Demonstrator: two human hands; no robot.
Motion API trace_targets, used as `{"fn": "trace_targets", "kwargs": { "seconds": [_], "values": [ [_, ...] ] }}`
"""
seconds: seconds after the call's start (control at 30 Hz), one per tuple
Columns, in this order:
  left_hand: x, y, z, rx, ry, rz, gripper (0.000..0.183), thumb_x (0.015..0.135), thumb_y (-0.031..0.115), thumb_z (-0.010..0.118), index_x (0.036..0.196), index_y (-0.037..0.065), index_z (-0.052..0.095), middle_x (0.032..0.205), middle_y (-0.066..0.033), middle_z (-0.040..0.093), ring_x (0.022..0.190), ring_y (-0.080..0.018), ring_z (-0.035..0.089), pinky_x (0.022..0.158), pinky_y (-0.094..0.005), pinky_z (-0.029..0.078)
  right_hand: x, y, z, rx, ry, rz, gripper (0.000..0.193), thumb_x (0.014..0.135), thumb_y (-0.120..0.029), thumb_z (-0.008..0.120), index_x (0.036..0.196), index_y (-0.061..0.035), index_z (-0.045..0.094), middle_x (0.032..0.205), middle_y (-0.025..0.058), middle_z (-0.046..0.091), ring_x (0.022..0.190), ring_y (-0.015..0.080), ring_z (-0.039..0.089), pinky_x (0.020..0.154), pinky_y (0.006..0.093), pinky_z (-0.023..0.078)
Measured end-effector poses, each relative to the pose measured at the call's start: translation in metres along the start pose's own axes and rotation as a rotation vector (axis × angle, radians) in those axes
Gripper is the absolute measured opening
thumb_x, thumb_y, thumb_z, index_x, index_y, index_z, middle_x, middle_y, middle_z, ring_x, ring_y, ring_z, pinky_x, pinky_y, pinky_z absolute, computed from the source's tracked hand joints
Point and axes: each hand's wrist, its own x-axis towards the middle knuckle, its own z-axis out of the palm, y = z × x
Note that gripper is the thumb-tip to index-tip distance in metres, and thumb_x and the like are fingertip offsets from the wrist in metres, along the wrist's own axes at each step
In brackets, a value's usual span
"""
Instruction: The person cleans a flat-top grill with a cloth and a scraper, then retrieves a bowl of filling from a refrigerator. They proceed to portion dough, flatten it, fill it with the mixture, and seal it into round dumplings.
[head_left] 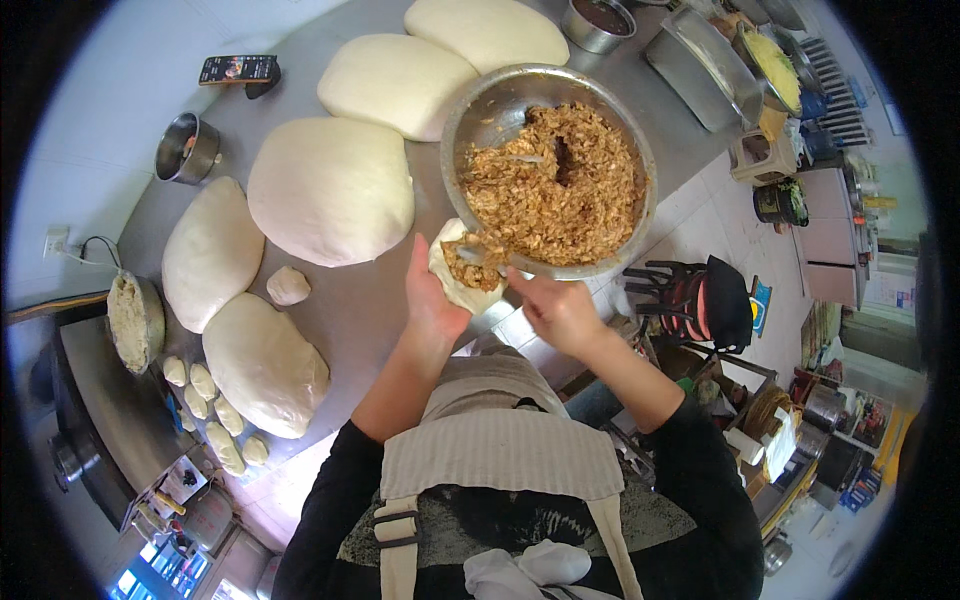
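A flat round of dough point(464, 294) rests in my left hand point(434, 298), its edge against my thumb and palm. Brown minced filling point(478, 272) is heaped on the dough. My right hand point(562, 310) is closed on the end of a small pale spreading tool point(468, 256), whose tip is partly buried in the filling; its exact kind is hard to make out. Just beyond both hands, a large steel bowl point(650, 190) holds more of the same filling point(600, 170). A hollow shows in that filling, with a small pale piece at its left.
Large dough mounds point(330, 190) cover much of the steel table point(340, 310). A small dough lump point(288, 286) and several little pieces point(228, 416) lie left. A steel cup point(188, 148) and phone point(238, 70) stand far left. Right of the table is a dark chair point(700, 305).
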Motion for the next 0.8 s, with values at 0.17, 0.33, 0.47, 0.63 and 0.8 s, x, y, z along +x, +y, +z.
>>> {"fn": "trace_targets", "kwargs": {
  "seconds": [0.17,0.33,0.47,0.63,0.8],
  "values": [
    [0.002,-0.002,-0.008,-0.037,0.07,-0.014,0.062,0.101,0.052,0.03,0.136,0.004,0.047,0.134,-0.0155,0.054,0.123,-0.0336,0.052,0.106,-0.0501,0.039,-0.018,0.006,0.016,0.045,-0.037,0.065,0.05,0.072,0.003,0.066,0.122,-0.0036,0.064,0.072,0.012,0.062,0.057,0.028,0.06,0.053,0.0351,0.051],
    [0.001,-0.013,-0.014,-0.129,0.056,0.035,0.06,0.103,0.049,0.028,0.138,0.004,0.044,0.137,-0.0172,0.051,0.126,-0.0355,0.049,0.108,-0.0514,0.036,-0.04,-0.005,0.046,0.38,0.249,0.751,0.044,0.079,0.004,0.064,0.123,0.0001,0.063,0.064,0.0117,0.058,0.05,0.0175,0.057,0.048,0.0283,0.046],
    [0.001,-0.022,-0.014,-0.124,0.094,0.056,0.057,0.103,0.049,0.03,0.134,0.005,0.047,0.132,-0.0148,0.054,0.122,-0.0327,0.052,0.106,-0.0493,0.039,-0.039,-0.021,0.063,0.155,0.215,0.316,0.051,0.075,0.006,0.064,0.126,0.0,0.061,0.066,0.0114,0.06,0.051,0.0198,0.058,0.049,0.0315,0.049],
    [0.006,-0.002,-0.012,-0.077,0.202,-0.027,0.058,0.103,0.05,0.029,0.132,0.004,0.048,0.13,-0.0147,0.055,0.12,-0.0324,0.053,0.106,-0.0497,0.039,-0.043,-0.012,0.014,-0.043,0.009,0.047,0.059,0.067,0.001,0.065,0.126,-0.0051,0.062,0.065,0.0072,0.057,0.052,0.0234,0.058,0.046,0.0377,0.047],
    [0.007,0.048,-0.001,-0.028,0.086,0.171,0.058,0.102,0.047,0.03,0.132,0.001,0.049,0.132,-0.0188,0.056,0.121,-0.0357,0.054,0.106,-0.0522,0.04,-0.008,0.034,-0.037,-0.451,0.062,0.19,0.043,0.072,-0.002,0.063,0.113,-0.0104,0.069,0.067,0.0097,0.059,0.055,0.0273,0.061,0.049,0.0403,0.049]
  ]
}}
